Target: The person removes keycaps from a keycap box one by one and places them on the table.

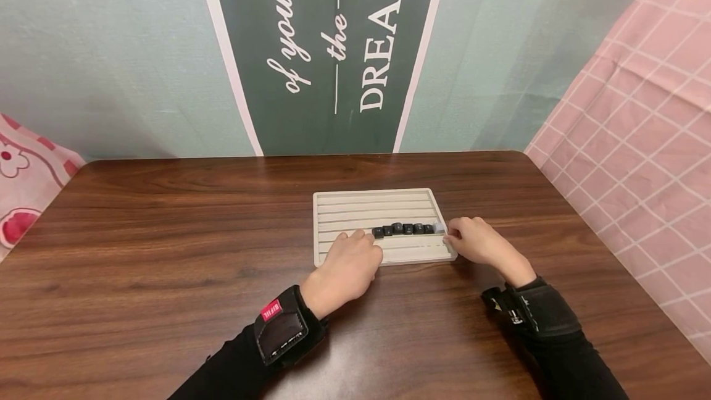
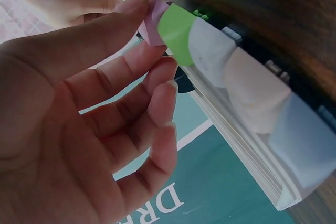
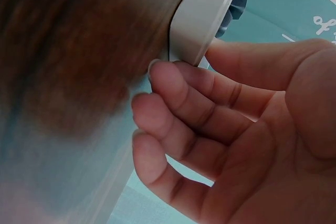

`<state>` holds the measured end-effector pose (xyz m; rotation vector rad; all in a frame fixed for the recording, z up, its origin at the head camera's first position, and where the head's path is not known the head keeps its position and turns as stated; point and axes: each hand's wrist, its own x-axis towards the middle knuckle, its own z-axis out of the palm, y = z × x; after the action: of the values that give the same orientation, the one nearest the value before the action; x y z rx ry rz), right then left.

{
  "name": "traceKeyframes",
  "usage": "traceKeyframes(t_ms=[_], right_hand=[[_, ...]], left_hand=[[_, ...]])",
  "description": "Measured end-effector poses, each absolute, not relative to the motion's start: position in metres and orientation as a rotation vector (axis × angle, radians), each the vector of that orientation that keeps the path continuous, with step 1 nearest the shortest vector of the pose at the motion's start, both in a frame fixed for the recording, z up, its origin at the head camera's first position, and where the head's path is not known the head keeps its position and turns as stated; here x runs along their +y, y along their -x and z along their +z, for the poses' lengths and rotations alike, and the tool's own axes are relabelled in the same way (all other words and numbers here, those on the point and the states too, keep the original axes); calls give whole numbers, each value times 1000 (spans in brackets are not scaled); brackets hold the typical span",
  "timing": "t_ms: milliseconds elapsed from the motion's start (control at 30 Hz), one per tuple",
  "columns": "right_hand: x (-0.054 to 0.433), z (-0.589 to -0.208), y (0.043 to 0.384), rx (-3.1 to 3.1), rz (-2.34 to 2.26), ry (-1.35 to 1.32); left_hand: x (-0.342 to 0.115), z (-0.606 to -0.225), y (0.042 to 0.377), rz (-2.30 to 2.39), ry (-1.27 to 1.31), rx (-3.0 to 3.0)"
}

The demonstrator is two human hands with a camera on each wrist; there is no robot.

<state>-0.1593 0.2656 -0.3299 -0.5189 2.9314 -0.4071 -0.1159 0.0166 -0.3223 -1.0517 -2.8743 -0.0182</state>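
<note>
A pale ribbed tray (image 1: 372, 205) lies on the table, with a row of several black keycaps (image 1: 408, 229) ending at a pale grey one (image 1: 438, 227) on the right. My left hand (image 1: 351, 265) reaches over the tray's front left part. Its thumb and index finger pinch a pink keycap (image 2: 154, 22), while its other fingers curl loosely. Beside that in the left wrist view stand green (image 2: 177, 32), white (image 2: 211, 51), peach (image 2: 257, 90) and blue (image 2: 304, 140) keycaps, hidden in the head view. My right hand (image 1: 482, 244) grips the tray's front right corner, thumb on top, fingers underneath.
Brown wooden table (image 1: 166, 264) surrounds the tray. Behind it hangs a pale green cloth (image 1: 139, 60) with a dark lettered panel (image 1: 333, 128). Pink checked cloth (image 1: 639, 159) borders the right side, and a pink patterned cloth (image 1: 33, 171) the left.
</note>
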Motion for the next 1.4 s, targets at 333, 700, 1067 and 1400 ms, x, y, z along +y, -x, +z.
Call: traceKeyframes(t_ms=[333, 700, 1067, 1400], right_hand=[[265, -330, 160, 2934, -401, 516], [266, -330, 160, 2934, -408, 525], [265, -330, 159, 2933, -409, 534], [265, -329, 159, 2936, -414, 521]], left_hand=[[17, -324, 116, -7, 1031, -2893], [17, -324, 116, -16, 1023, -2893], [17, -324, 116, -23, 1016, -2900], [17, -325, 117, -29, 1014, -2894]])
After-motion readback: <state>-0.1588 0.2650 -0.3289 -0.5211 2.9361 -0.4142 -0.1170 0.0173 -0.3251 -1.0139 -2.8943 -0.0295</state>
